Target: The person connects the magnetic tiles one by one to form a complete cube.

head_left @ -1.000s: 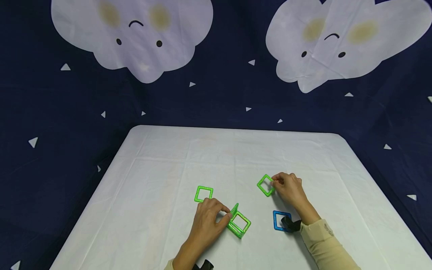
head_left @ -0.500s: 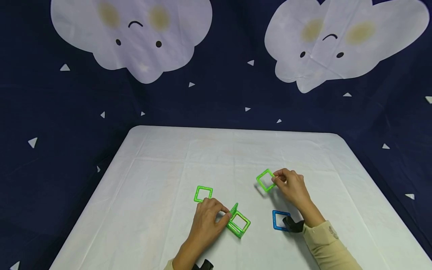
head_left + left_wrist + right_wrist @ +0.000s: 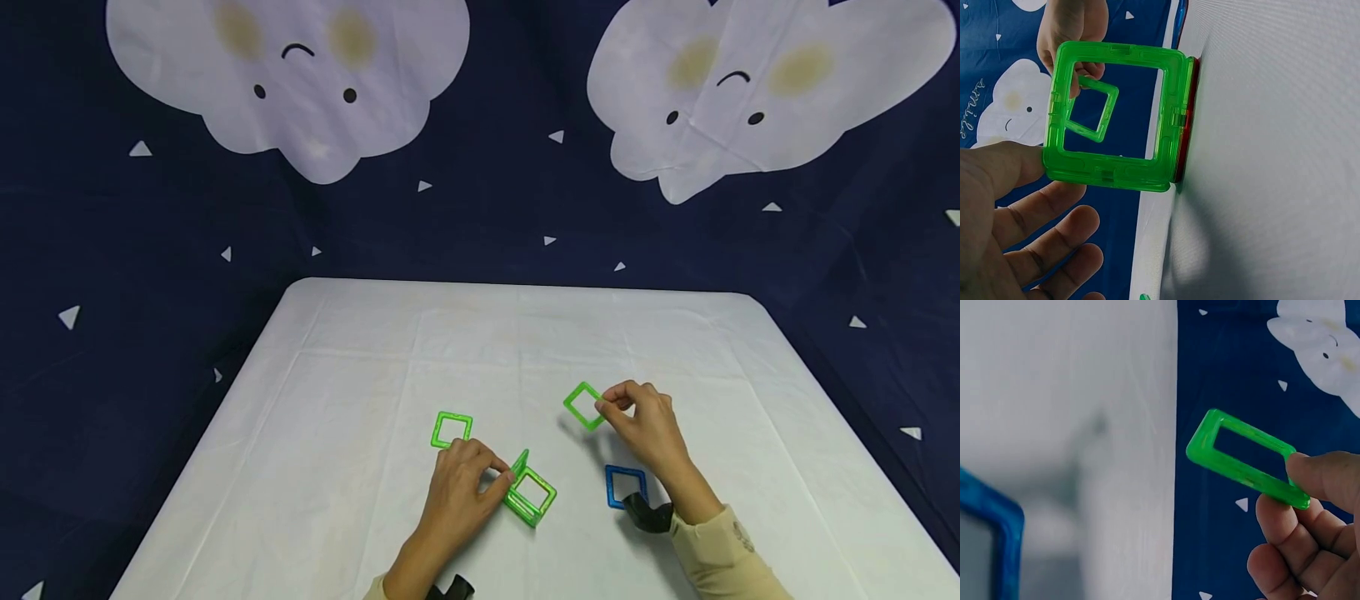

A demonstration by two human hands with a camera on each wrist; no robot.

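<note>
My left hand (image 3: pixel 461 492) pinches the edge of a joined group of green square magnetic tiles (image 3: pixel 519 507) on the table, one tile standing up from a flat one. In the left wrist view, thumb and forefinger meet at the side of the upright green frame (image 3: pixel 1107 175), and a thin red edge (image 3: pixel 1186 125) shows along its base. Above the table, my right hand (image 3: pixel 647 423) holds another green square tile (image 3: pixel 577 417) by one corner, between thumb and fingers. The right wrist view shows this green tile (image 3: pixel 1241 474) tilted, with its window unobstructed.
A single green tile (image 3: pixel 455 414) lies beyond the left hand, partly covered by it. Under the right wrist lies a blue square tile (image 3: pixel 610 487), partly hidden by the black wrist camera (image 3: pixel 648 514). The white table (image 3: pixel 360 333) meets a dark blue cloud-print cloth (image 3: pixel 495 217).
The right hand has lifted its green tile off the table, then moved it slightly left and a little down in the picture. My left hand and its tiles stay in place.
</note>
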